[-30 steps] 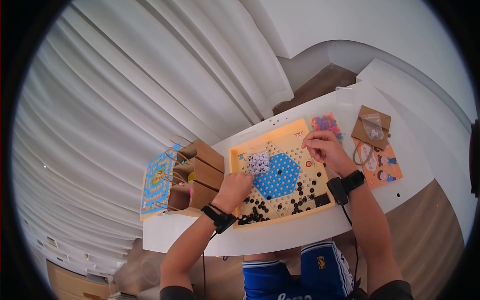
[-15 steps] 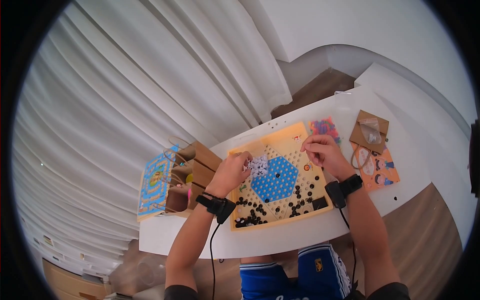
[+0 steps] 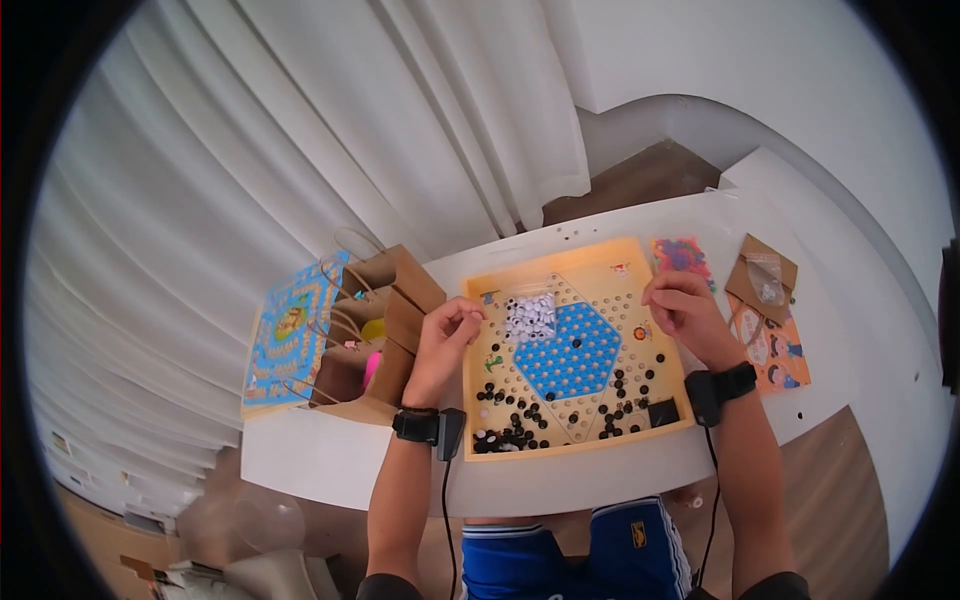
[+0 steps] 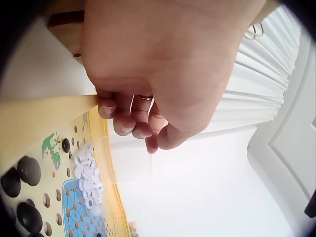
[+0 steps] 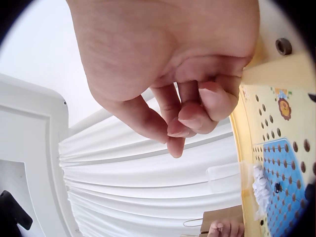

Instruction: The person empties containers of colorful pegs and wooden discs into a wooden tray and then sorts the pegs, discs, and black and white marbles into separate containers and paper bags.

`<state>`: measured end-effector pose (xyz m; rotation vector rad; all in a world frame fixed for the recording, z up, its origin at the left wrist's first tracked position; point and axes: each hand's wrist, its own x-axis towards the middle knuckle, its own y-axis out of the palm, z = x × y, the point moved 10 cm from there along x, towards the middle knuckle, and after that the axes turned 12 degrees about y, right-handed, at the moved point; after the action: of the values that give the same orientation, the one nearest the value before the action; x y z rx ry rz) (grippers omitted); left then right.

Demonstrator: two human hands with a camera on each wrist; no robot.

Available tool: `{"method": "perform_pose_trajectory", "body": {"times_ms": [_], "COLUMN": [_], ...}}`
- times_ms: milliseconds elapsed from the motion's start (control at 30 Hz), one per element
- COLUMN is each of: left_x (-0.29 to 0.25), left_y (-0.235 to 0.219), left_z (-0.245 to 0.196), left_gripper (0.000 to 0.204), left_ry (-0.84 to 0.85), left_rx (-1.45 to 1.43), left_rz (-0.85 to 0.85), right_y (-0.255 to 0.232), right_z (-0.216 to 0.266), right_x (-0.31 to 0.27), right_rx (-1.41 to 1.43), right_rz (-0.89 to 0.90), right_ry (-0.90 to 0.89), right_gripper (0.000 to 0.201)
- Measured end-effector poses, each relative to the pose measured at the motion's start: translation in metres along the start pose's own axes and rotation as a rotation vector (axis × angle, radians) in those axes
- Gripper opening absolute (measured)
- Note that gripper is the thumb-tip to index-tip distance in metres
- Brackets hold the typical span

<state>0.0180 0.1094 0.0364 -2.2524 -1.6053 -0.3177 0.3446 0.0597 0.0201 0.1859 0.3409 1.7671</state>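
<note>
A wooden game board tray (image 3: 478, 385) lies on the table, with a blue hexagon (image 3: 566, 352) full of holes in its middle. On the board's upper left rests a clear bag of white pieces (image 3: 530, 318). My left hand (image 3: 447, 340) hovers by the tray's left rim, fingers loosely bent and holding nothing. At the opposite rim hangs my right hand (image 3: 690, 315), also without anything in it; its thumb comes close to the fingertips in the right wrist view. Loose black pieces (image 3: 512, 438) cluster in the near left corner, and more lie scattered toward the near right.
Paper bags (image 3: 400, 290) and a blue game board (image 3: 290, 325) stand to the left. A pack of colourful pieces (image 3: 682, 258) sits behind my right hand. Farther right are a folded brown bag (image 3: 750, 272), a small clear bag (image 3: 768, 280) and an orange booklet (image 3: 785, 345).
My left hand moved up to the bag of white pieces, then drew back left to the tray's rim. The bag stays on the board. My right hand kept near the right rim.
</note>
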Motion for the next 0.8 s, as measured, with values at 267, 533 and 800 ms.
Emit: {"method": "perform_pose_trajectory", "body": {"times_ms": [267,533,800], "left_x": [-0.012,-0.014,-0.013], "left_y": [0.002,-0.009,-0.01], "left_z": [0.014,0.018,0.029], "left_gripper": [0.017,0.025,0.024], "left_ry": [0.117,0.087,0.129], "left_rx": [-0.178,-0.223,-0.256], "left_rz": [-0.002,-0.074,-0.1], "right_y": [0.111,0.262,0.271], "right_z": [0.024,-0.059,-0.09], "right_x": [-0.01,-0.007,0.002], "right_rx": [-0.858,-1.257,-1.248], "right_rz": [0.235,0.648,0.66], "right_ry": [-0.05,-0.096,0.032], "right_gripper": [0.014,0.022,0.019]}}
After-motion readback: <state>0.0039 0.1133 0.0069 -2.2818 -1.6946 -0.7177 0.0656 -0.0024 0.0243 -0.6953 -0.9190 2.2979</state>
